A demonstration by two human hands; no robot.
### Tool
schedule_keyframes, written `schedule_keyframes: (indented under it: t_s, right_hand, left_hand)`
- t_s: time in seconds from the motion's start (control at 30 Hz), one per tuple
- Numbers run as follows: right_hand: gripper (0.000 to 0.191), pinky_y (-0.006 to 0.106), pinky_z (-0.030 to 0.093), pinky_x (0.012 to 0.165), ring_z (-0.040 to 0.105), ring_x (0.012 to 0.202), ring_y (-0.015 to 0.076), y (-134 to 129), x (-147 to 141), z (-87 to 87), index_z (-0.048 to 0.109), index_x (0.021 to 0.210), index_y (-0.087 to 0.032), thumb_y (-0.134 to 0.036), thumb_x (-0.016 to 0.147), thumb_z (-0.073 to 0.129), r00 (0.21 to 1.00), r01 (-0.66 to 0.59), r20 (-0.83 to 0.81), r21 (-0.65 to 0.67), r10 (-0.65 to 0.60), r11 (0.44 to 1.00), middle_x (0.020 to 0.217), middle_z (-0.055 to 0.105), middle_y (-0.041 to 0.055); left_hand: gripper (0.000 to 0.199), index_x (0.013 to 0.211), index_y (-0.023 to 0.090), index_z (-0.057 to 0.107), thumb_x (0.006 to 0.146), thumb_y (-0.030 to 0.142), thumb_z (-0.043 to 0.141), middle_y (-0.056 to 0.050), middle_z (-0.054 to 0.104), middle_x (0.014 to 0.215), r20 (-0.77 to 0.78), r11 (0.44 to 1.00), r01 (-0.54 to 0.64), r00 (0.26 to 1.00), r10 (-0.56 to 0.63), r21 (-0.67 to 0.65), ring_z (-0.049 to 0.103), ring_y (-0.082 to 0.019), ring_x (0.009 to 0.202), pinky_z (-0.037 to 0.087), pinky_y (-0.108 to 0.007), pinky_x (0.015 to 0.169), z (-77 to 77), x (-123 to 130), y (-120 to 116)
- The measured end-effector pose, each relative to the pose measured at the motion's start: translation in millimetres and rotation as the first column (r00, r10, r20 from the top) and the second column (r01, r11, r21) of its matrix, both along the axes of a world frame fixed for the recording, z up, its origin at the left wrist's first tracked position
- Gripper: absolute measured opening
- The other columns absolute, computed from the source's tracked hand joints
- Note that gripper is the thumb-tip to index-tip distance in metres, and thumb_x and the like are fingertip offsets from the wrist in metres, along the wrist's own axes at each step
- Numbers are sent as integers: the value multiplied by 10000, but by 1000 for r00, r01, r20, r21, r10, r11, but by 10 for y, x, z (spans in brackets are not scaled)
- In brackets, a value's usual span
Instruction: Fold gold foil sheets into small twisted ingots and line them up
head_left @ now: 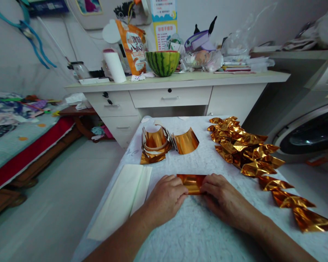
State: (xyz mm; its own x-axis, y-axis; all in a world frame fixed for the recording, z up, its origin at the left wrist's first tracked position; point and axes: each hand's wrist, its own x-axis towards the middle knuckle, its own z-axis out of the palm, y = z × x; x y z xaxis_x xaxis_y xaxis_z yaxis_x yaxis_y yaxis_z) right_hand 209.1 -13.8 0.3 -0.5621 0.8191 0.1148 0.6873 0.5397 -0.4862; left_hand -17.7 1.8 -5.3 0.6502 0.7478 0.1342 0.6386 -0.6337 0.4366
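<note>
A small sheet of shiny gold foil (pixel 191 183) lies near the middle of the cloth-covered table, curled along its edges. My left hand (pixel 168 196) is closed on its left end, and my right hand (pixel 220 194) grips the right end. Beyond them stand curved gold foil sheets (pixel 186 142) beside a stacked bundle of curled foil (pixel 155 140). Folded gold foil pieces (pixel 243 145) form a long heap down the right side of the table. White paper sheets (pixel 120 200) lie to the left of my left hand.
A white desk (pixel 169 84) behind the table holds a halved watermelon (pixel 162 63), an orange snack bag (pixel 132 49), a white roll (pixel 114 65) and plastic bags. A washing machine (pixel 311 109) stands at the right. A bed (pixel 5 154) is at the left.
</note>
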Motion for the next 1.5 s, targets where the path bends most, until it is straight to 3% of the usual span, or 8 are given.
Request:
schedule_keyframes:
  t_s: [0.37, 0.67, 0.97, 1.23, 1.5]
  right_hand:
    - [134, 327, 390, 729, 552, 792, 200, 41, 12, -68, 635, 844, -189, -142, 915, 532, 997, 73, 26, 0, -73, 997, 845, 629, 52]
    - [145, 311, 389, 722, 560, 767, 181, 32, 52, -58, 615, 793, -188, -117, 898, 544, 998, 67, 14, -75, -67, 995, 832, 641, 34]
    - [187, 308, 397, 714, 561, 764, 182, 65, 86, -59, 642, 806, -191, -156, 924, 500, 990, 140, 30, -114, -137, 984, 816, 634, 37]
    - [213, 314, 413, 708, 588, 771, 199, 73, 39, -61, 638, 798, -189, -231, 934, 479, 972, 231, 65, -84, -226, 969, 808, 656, 51]
    - [184, 314, 401, 690, 595, 749, 208, 86, -5, -101, 625, 754, -189, -237, 897, 521, 942, 316, 137, -64, -305, 946, 788, 668, 60]
  left_hand:
    - [130, 827, 185, 610, 914, 132, 529, -20, 600, 859, 39, 994, -79, 996, 82, -72, 528, -189, 875, 421, -313, 778, 12, 56, -16]
    - [74, 811, 195, 633, 854, 136, 644, 12, 623, 809, 34, 993, -28, 999, 32, -113, 559, -162, 822, 392, -287, 751, 7, 17, -8]
    - [121, 801, 179, 614, 910, 183, 561, -9, 637, 848, -22, 975, -175, 984, 174, -138, 558, -187, 867, 402, -316, 795, 50, 59, 1]
    - [216, 776, 188, 609, 938, 186, 466, -23, 630, 843, -44, 965, -239, 971, 235, -110, 554, -201, 861, 401, -330, 790, 32, 92, -21]
    - [143, 735, 195, 558, 877, 179, 542, -11, 623, 802, -66, 942, -323, 946, 318, -95, 554, -201, 827, 382, -324, 747, 19, 100, -16]
